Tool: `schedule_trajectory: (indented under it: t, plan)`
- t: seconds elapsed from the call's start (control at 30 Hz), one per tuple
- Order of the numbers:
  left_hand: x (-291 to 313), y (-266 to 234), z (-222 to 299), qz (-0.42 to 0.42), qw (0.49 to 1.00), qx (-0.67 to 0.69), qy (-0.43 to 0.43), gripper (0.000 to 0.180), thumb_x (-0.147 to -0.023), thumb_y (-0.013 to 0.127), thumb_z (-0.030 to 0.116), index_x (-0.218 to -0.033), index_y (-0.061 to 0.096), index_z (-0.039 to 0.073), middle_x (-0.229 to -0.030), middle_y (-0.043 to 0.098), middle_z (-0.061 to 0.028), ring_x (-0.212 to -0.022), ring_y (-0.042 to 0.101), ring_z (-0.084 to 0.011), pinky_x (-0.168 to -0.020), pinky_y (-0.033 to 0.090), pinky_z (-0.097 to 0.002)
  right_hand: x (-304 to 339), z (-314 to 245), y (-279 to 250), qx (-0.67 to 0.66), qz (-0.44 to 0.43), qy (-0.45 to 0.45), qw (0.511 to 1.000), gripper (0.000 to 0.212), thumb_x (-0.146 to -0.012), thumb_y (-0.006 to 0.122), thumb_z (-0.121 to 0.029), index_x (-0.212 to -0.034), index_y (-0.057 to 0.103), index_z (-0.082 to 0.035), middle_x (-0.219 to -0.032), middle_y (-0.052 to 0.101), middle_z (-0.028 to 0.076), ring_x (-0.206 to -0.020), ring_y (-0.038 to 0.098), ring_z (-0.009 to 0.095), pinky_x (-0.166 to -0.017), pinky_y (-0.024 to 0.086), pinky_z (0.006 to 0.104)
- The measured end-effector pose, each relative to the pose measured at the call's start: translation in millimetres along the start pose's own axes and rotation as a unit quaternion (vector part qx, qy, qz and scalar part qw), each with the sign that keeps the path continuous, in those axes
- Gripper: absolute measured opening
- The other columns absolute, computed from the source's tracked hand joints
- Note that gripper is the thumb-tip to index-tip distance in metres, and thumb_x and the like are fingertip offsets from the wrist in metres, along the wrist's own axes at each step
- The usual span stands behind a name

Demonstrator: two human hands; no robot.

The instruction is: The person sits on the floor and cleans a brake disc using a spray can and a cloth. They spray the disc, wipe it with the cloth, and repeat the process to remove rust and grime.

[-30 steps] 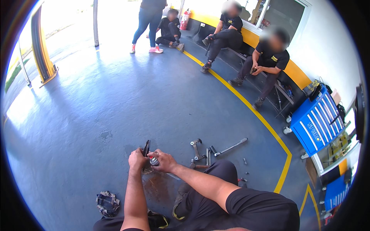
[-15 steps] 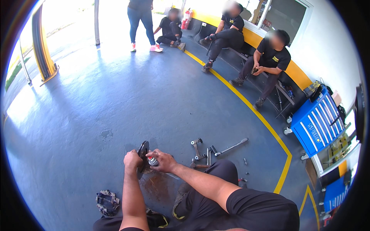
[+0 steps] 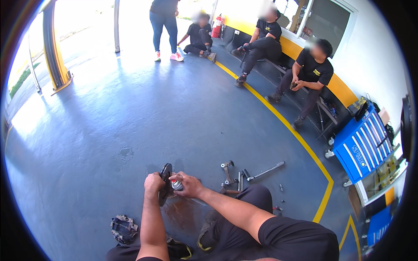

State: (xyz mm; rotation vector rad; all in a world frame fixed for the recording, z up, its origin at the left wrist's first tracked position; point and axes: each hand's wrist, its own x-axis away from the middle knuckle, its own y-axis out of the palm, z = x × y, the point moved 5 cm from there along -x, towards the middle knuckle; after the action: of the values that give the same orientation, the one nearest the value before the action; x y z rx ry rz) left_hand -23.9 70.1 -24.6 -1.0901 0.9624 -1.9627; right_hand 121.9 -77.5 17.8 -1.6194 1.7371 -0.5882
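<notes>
A dark brake disc (image 3: 165, 191) stands upright on edge above the floor, gripped at its left side by my closed left hand (image 3: 153, 183). My right hand (image 3: 190, 185) is wrapped round a spray can (image 3: 176, 185) with a red top, held close to the disc's right face. One finger of that hand lies over the can's top. Whether spray is coming out, I cannot tell. Below the disc, the floor has a wet, rust-brown stain (image 3: 180, 215).
Right of my hands lie a ratchet wrench (image 3: 265, 171), a metal bracket (image 3: 227, 172), a hammer (image 3: 228, 190) and small bolts. A crumpled patterned cloth (image 3: 124, 229) lies at left. Several people sit or stand farther off; a blue tool cabinet (image 3: 359, 145) stands at right.
The whole view has shifted slightly, so everything sits a little lower and to the right. Both hands keep their hold on the disc and the can.
</notes>
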Motion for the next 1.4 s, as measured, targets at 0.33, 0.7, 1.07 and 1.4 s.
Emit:
schedule_trajectory:
  t: [0.33,0.7,1.07,1.4]
  plan:
    - [11.7,3.7,24.2,0.013,0.999,0.039,0.018,0.047,-0.087,0.082,0.041,-0.120,0.081,0.007,-0.121,0.081,-0.0213,-0.116,0.077,-0.0382,-0.100,0.062,-0.0498,1.4,3.1,0.4,0.006,-0.056,0.051,0.997,0.068,-0.084,0.088,-0.030,-0.147,0.061,-0.026,-0.141,0.064,0.012,-0.130,0.067,0.038,-0.108,0.058,0.0498]
    - [8.5,2.8,23.3,0.045,0.996,0.073,0.035,0.043,-0.081,0.086,0.039,-0.106,0.081,0.003,-0.111,0.081,-0.0236,-0.109,0.078,-0.0396,-0.095,0.062,-0.0496,7.8,2.2,3.8,0.047,-0.002,-0.020,0.999,0.075,-0.087,0.088,-0.029,-0.154,0.055,-0.025,-0.150,0.059,0.018,-0.132,0.065,0.043,-0.108,0.057,0.0510]
    - [2.7,6.9,9.4,0.040,0.996,0.072,0.024,0.042,-0.077,0.088,0.034,-0.107,0.080,0.006,-0.110,0.081,-0.0213,-0.109,0.078,-0.0383,-0.097,0.062,-0.0488,-4.9,10.1,-45.3,-0.021,0.262,0.011,0.965,0.077,-0.092,0.090,-0.035,-0.154,0.049,-0.013,-0.140,0.062,0.021,-0.128,0.067,0.041,-0.106,0.058,0.0472]
    - [0.8,7.7,11.3,0.037,0.996,0.075,0.034,0.044,-0.077,0.088,0.033,-0.109,0.081,0.005,-0.111,0.082,-0.0212,-0.109,0.079,-0.0378,-0.097,0.062,-0.0484,4.3,19.6,-0.4,-0.006,0.039,0.101,0.994,0.075,-0.097,0.082,-0.046,-0.156,0.045,-0.021,-0.148,0.059,0.016,-0.130,0.066,0.045,-0.107,0.057,0.0543]
